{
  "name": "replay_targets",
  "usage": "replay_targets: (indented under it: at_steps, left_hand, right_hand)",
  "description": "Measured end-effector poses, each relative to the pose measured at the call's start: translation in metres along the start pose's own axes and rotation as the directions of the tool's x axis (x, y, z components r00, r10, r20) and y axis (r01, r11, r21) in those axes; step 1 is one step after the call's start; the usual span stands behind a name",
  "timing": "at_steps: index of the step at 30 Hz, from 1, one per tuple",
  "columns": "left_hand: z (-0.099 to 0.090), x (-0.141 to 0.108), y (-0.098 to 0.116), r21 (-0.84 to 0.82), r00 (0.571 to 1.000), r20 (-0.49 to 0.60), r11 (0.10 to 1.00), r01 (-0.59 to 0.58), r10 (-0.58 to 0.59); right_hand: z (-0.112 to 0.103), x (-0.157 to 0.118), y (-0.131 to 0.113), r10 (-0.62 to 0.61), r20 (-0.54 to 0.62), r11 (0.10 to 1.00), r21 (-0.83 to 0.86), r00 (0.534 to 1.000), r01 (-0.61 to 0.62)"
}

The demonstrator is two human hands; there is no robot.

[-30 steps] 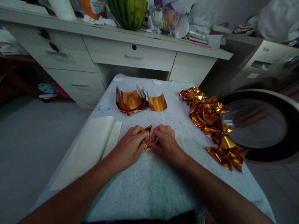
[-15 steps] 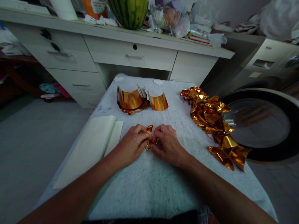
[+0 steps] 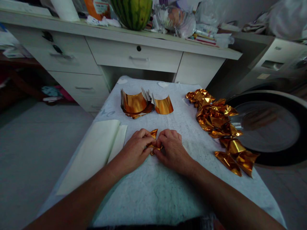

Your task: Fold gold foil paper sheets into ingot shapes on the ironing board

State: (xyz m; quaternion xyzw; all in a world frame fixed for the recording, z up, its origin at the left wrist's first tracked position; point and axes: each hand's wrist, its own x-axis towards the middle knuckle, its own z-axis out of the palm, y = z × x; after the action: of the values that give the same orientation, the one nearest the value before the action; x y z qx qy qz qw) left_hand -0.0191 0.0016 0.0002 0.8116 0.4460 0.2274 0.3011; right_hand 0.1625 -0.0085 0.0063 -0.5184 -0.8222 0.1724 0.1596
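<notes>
Between my hands, low over the cloth-covered table (image 3: 153, 191), is a small piece of gold foil paper (image 3: 154, 132), partly folded and mostly hidden by fingers. My left hand (image 3: 139, 143) pinches its left side with thumb and index finger. On the right side, my right hand (image 3: 171, 148) grips it with bent fingers. Beyond my hands lies a stack of curved gold foil sheets (image 3: 135, 103), with a single curved foil sheet (image 3: 163, 105) beside it. A long pile of folded gold foil pieces (image 3: 212, 118) runs along the table's right side.
Folded pale paper (image 3: 92, 153) lies on the left of the table. White drawers (image 3: 134, 56) stand behind, with a watermelon (image 3: 131, 12) and a glass bowl (image 3: 170, 17) on top. At the right, a washing machine's round door (image 3: 268, 124) hangs open close to the table edge.
Fingers have shifted slightly on the gold foil paper, and a bit more of it shows by my right fingertips. Both hands stay in the same place. The view has moved a little.
</notes>
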Motion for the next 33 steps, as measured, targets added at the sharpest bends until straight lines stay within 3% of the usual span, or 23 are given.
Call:
replay_targets:
  at_steps: [10, 24, 33]
  left_hand:
    - [0.0018, 0.0009, 0.0009, -0.037, 0.999, -0.047, 0.999, 0.002, -0.004]
    - [-0.0004, 0.0022, 0.0018, 0.013, 1.0, 0.0, 1.0, -0.027, 0.027]
    - [0.0012, 0.0038, 0.0021, 0.027, 1.0, -0.001, 1.0, -0.009, 0.009]
  right_hand:
    - [0.0002, -0.0001, -0.0007, -0.003, -0.007, 0.999, -0.033, 1.0, 0.002]
    - [-0.0004, -0.0002, -0.0021, 0.009, 0.016, 0.997, -0.074, 1.0, -0.008]
    - [-0.0038, 0.0005, 0.0025, 0.008, 0.039, 1.0, 0.007, 0.999, -0.009]
